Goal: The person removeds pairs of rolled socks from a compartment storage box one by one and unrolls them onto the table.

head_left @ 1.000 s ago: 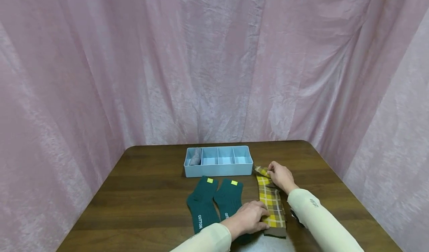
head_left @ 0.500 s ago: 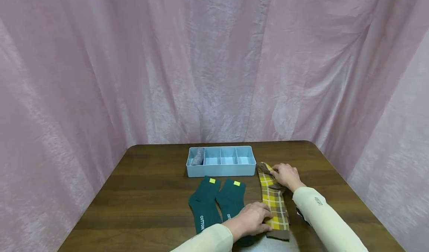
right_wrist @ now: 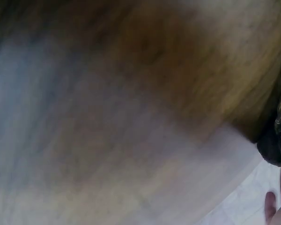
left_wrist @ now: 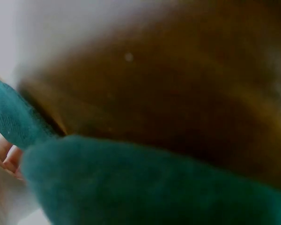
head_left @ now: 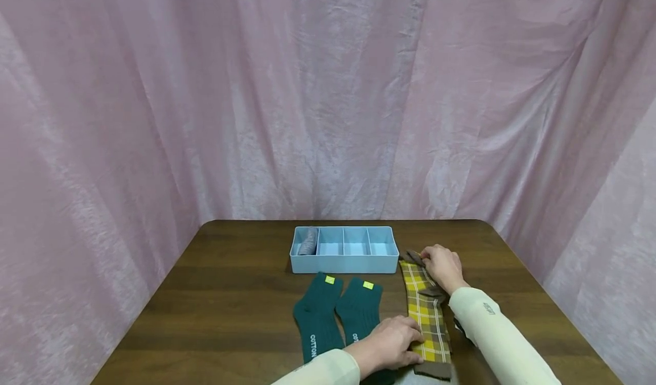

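Observation:
A pair of yellow-and-brown plaid socks [head_left: 422, 314] lies lengthwise on the table at the right, one on the other. Near their brown cuff end, my left hand [head_left: 390, 344] rests its fingers on the left edge. At the far end my right hand [head_left: 443, 267] pinches the brown toe part; the fingertips are partly hidden. Left of the plaid pair lie two dark green socks [head_left: 316, 312] with yellow stickers, and my left forearm crosses their lower part. Green fabric looms large in the left wrist view. Dark sock fabric [right_wrist: 270, 147] shows at the right wrist view's edge.
Behind the socks stands a light blue box [head_left: 344, 265] with several compartments. A rolled grey sock [head_left: 308, 242] sits in its leftmost compartment. The brown wooden table [head_left: 230, 299] ends at a pink curtain [head_left: 328, 117].
My right hand has shifted about the toe end of the plaid socks, and the toe fabric there has changed its fold. My left hand stays at the cuff end. The head view has turned slightly left.

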Motion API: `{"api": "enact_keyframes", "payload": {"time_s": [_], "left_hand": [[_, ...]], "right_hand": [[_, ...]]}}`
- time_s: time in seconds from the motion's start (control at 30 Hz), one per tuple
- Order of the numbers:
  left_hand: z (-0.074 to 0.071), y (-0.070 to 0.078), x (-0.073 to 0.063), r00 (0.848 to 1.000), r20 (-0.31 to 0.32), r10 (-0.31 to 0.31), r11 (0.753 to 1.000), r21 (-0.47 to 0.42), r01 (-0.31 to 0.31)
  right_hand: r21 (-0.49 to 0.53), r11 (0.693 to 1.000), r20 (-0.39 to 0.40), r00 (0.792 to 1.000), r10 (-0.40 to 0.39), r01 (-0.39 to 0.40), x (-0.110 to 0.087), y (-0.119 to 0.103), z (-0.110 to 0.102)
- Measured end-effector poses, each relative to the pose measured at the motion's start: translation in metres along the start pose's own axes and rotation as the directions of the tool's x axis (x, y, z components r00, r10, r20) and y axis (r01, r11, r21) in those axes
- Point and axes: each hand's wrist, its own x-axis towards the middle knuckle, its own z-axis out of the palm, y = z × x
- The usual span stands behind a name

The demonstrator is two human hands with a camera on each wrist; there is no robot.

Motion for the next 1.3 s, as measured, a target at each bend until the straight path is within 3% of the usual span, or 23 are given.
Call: {"api": "enact_keyframes", "payload": {"time_s": [0.13, 0.27, 0.47, 0.63, 0.77, 0.87, 1.03, 1.1, 1.17, 1.3], "left_hand": [[0.0, -0.001, -0.002, 1.0, -0.017, -0.001, 1.0, 0.009, 0.001], [0.001, -0.001, -0.004, 1.0, -0.022, -0.003, 1.0, 0.003, 0.003], [0.003, 0.001, -0.004, 1.0, -0.009, 0.0, 1.0, -0.014, 0.0], [0.004, 0.003, -0.002, 1.0, -0.011, -0.001, 1.0, -0.017, 0.001], [0.004, 0.002, -0.002, 1.0, -0.012, -0.002, 1.0, -0.024, 0.001], [0.004, 0.001, -0.002, 1.0, -0.009, -0.005, 1.0, -0.027, 0.005], [0.002, 0.0, -0.002, 1.0, -0.015, -0.005, 1.0, -0.019, 0.005], [0.001, 0.0, -0.002, 1.0, -0.023, -0.003, 1.0, -0.014, 0.003], [0.001, 0.001, -0.002, 0.999, -0.032, 0.0, 1.0, -0.006, 0.0], [0.002, 0.0, -0.002, 0.999, -0.037, 0.002, 1.0, 0.0, -0.002]], "right_hand": [[0.012, 0.999, 0.03, 0.999, -0.045, 0.045, 0.002, -0.002, 0.002], [-0.003, 1.0, 0.053, 0.998, 0.019, -0.019, 0.004, -0.001, 0.004], [-0.003, 0.992, -0.008, 0.992, 0.126, -0.126, 0.005, 0.002, 0.006], [0.017, 0.989, -0.035, 0.988, 0.149, -0.149, 0.007, 0.003, 0.008], [0.046, 0.997, -0.01, 0.998, 0.069, -0.068, 0.009, 0.001, 0.008], [0.06, 0.998, 0.065, 0.998, -0.018, 0.014, 0.011, 0.001, 0.006], [0.013, 0.998, 0.273, 0.96, -0.07, 0.069, 0.013, 0.003, 0.004], [0.01, 0.998, 0.317, 0.946, -0.068, 0.068, 0.013, 0.004, 0.003], [0.039, 0.997, 0.295, 0.952, -0.076, 0.068, 0.013, 0.006, 0.004], [0.056, 0.984, 0.12, 0.978, -0.172, 0.166, 0.012, 0.009, 0.004]]}}
